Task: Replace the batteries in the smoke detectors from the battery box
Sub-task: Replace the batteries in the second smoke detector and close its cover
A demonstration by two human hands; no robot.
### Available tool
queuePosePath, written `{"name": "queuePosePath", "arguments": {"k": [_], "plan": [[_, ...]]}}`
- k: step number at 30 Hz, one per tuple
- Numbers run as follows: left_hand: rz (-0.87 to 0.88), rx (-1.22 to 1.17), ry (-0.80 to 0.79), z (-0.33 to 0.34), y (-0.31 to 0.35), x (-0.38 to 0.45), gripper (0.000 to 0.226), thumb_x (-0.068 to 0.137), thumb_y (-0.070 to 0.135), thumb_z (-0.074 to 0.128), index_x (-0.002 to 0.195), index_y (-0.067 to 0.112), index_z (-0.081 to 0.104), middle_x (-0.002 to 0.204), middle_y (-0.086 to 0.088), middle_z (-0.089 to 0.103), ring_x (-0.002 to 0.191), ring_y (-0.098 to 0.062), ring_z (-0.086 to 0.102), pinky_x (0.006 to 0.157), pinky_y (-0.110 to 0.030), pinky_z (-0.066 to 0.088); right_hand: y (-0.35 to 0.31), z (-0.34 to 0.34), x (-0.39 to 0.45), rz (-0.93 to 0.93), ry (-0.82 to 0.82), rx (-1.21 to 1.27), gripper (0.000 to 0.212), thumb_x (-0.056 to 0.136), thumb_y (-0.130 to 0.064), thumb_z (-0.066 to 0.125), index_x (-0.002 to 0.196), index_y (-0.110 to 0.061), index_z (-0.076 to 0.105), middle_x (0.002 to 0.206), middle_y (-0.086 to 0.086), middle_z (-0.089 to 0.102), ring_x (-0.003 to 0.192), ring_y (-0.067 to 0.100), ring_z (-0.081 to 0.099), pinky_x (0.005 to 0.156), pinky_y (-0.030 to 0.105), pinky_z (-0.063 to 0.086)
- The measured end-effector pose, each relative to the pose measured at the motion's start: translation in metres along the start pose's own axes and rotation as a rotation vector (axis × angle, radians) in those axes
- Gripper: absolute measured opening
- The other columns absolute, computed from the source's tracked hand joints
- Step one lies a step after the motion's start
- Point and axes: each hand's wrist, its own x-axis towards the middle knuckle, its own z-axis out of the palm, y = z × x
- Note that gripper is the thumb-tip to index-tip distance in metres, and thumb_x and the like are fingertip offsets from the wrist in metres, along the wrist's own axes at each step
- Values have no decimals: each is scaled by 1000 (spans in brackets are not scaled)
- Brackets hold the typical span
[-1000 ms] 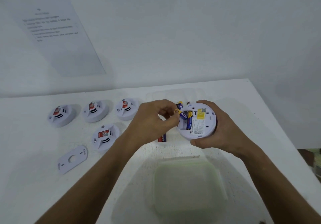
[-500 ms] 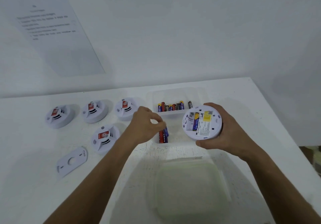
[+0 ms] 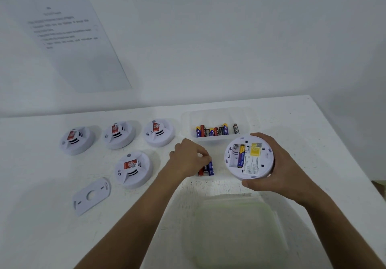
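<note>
Detector (image 3: 249,157) sits back-up in our right hand (image 3: 277,170), fingers curled round its rim, just in front of the battery box (image 3: 217,122). Its open bay shows one battery (image 3: 241,156) beside an empty slot. Our left hand (image 3: 188,160) is down at a small pile of batteries (image 3: 208,169) on the table (image 3: 292,118), fingertips bunched on them; we cannot tell whether it pinches one. Four more detectors (image 3: 133,169) and a mounting plate (image 3: 90,195) lie to the left. A lid (image 3: 236,231) lies nearest us.
</note>
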Motion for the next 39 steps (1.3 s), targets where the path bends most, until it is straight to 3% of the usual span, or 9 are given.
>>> {"name": "queuePosePath", "arguments": {"k": [4, 11, 16, 18, 23, 26, 31, 36, 39], "plan": [[12, 68, 45, 2, 1, -2, 19, 88, 39, 63, 103, 31, 74, 131, -2, 49, 119, -23, 49, 100, -41, 40, 1, -1, 1, 4, -12, -6, 92, 51, -20, 89, 131, -30, 45, 118, -26, 59, 115, 0, 57, 86, 8, 49], [55, 150, 59, -7, 4, -15, 28, 94, 24, 50, 108, 33, 72, 128, -2, 51, 122, -25, 49, 101, -40, 35, -3, -3, 2, 5, -14, 7, 92, 49, -19, 88, 130, -30, 46, 114, -27, 60, 111, -3, 58, 84, 9, 50], [252, -155, 247, -24, 14, -37, 22, 90, 29, 62, 110, 30, 70, 118, 14, 44, 104, 5, 41, 77, 1, 27, -8, -3, 5, -30, -25, 46, 93, 51, -14, 89, 133, -27, 46, 119, -18, 62, 114, 3, 59, 86, 13, 51], [350, -199, 251, -31, 20, -47, 19, 85, 29, 68, 104, 31, 70, 118, 15, 44, 98, 5, 44, 73, 4, 30, -10, 0, 7, -49, -36, 48, 97, 51, -15, 90, 137, -21, 44, 124, -12, 61, 117, 5, 58, 91, 16, 51], [476, -195, -32, -41, 26, -54, 35, 77, 28, 78, 109, 32, 62, 125, 10, 43, 109, 9, 46, 75, 4, 36, -15, 10, 10, -93, -72, 50, 104, 53, -27, 90, 142, -10, 39, 136, 2, 56, 123, 10, 57, 105, 29, 48], [484, -200, -34, -43, 24, -54, 40, 77, 30, 78, 111, 35, 59, 122, 9, 45, 108, 2, 49, 77, 1, 38, -17, 11, 10, -123, -72, 49, 101, 55, -25, 90, 141, -11, 39, 134, -1, 57, 123, 12, 57, 103, 29, 49], [505, -224, -62, -40, 25, -55, 42, 79, 33, 76, 112, 41, 52, 115, 8, 48, 104, -4, 53, 80, -9, 47, -27, 10, 10, -188, -64, 45, 90, 56, -21, 88, 133, -24, 41, 121, -24, 58, 116, 3, 59, 91, 13, 49], [493, -248, -88, -36, 27, -53, 41, 78, 39, 76, 109, 40, 50, 115, 6, 47, 102, -8, 54, 81, -24, 52, -23, 12, 12, -207, -24, 18, 92, 53, -12, 88, 132, -21, 43, 119, -15, 60, 111, 9, 61, 89, 17, 51], [480, -265, -121, -34, 30, -51, 43, 78, 32, 78, 104, 40, 45, 116, 4, 44, 102, -10, 51, 80, -22, 48, -18, 14, 11, -197, -13, 31, 92, 51, -25, 87, 132, -24, 45, 120, -12, 61, 112, 13, 62, 92, 22, 52]]}}
